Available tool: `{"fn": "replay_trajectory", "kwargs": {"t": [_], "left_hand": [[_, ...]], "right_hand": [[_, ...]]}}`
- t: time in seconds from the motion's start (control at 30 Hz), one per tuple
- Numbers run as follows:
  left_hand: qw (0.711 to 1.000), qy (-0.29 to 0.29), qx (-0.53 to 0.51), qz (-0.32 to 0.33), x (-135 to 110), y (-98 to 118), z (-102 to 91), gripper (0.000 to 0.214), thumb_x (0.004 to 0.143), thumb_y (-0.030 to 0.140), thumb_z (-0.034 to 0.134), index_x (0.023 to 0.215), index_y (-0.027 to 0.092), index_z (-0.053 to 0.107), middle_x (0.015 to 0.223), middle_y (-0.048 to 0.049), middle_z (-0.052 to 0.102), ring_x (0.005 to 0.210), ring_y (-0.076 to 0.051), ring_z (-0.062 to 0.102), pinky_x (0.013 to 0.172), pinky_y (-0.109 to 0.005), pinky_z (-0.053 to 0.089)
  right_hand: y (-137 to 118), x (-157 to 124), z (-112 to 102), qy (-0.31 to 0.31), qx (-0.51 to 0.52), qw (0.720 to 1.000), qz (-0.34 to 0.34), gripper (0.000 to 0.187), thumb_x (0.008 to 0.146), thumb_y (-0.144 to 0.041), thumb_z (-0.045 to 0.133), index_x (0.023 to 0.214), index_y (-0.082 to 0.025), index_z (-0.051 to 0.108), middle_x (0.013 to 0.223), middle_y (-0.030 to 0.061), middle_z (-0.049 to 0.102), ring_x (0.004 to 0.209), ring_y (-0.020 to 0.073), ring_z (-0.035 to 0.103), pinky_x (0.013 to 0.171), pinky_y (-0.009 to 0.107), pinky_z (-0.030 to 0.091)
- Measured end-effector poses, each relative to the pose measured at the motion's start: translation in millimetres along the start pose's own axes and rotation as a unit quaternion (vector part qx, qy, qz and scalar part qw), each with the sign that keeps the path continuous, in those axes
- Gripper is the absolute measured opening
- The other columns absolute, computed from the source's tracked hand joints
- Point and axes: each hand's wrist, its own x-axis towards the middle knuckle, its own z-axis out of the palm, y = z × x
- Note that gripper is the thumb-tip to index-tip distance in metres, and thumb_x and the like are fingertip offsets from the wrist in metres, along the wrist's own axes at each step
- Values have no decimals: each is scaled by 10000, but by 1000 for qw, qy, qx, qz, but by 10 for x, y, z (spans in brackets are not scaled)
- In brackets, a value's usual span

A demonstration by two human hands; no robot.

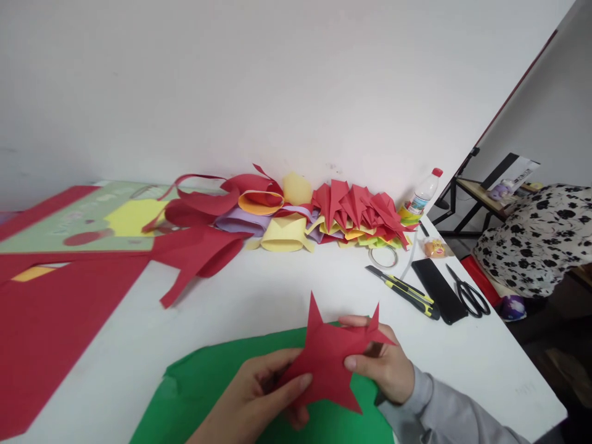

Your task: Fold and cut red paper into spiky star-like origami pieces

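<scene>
1 red, spiky paper shape (327,364) is pinched by the left hand (261,387) and right hand (392,371); too hard a squeeze could crease its thin points (313,316) beyond the grip.

Single view, from my head, facing forward and down. Nearest the lens: my left hand (259,391) and right hand (387,370), low and about mid-frame, forearms running out at the bottom edge. Middle distance: white table (277,287), seen slantwise from above. Beyond it, pale wall (231,80), filling much of the upper frame. Right margin looks past the table edge to floral fabric (536,240), farther off.
</scene>
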Motion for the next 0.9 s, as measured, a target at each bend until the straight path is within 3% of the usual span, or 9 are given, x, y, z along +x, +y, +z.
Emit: {"fn": "replay_trajectory", "kwargs": {"t": [0.3,0.47,0.6,0.8,0.9], "left_hand": [[999,22,30,-20,-41,155,25,396,684,583,692,690,187,690,507,12,648,483,-150,608,497,-234,495],[996,79,24,-32,-24,190,27,365,630,553,714,640,190,669,493,34,622,425,-136,583,452,-229,465],[990,138,6,-26,-17,217,23,343,613,526,729,682,193,684,489,40,633,408,-128,570,442,-224,459],[985,174,-4,10,-17,185,-26,351,618,529,748,738,200,721,507,24,668,428,-151,602,446,-240,511],[980,187,45,54,-17,126,-49,354,573,447,799,848,231,748,667,-2,762,526,-202,684,518,-280,581]], "right_hand": [[42,31,12,84,31,996,17,473,636,-281,869,1076,-232,701,860,11,773,732,136,702,699,239,540],[87,72,-4,130,48,990,25,493,589,-264,890,1045,-201,715,792,18,771,672,134,691,658,232,530],[78,105,7,168,84,982,33,518,536,-242,907,1016,-185,721,792,24,770,684,157,697,659,253,534],[40,135,39,195,119,973,25,545,509,-235,908,1013,-166,711,797,36,770,669,168,699,641,266,544],[15,140,50,211,134,968,35,560,481,-223,914,998,-169,706,784,33,767,627,157,688,600,258,543]]}}
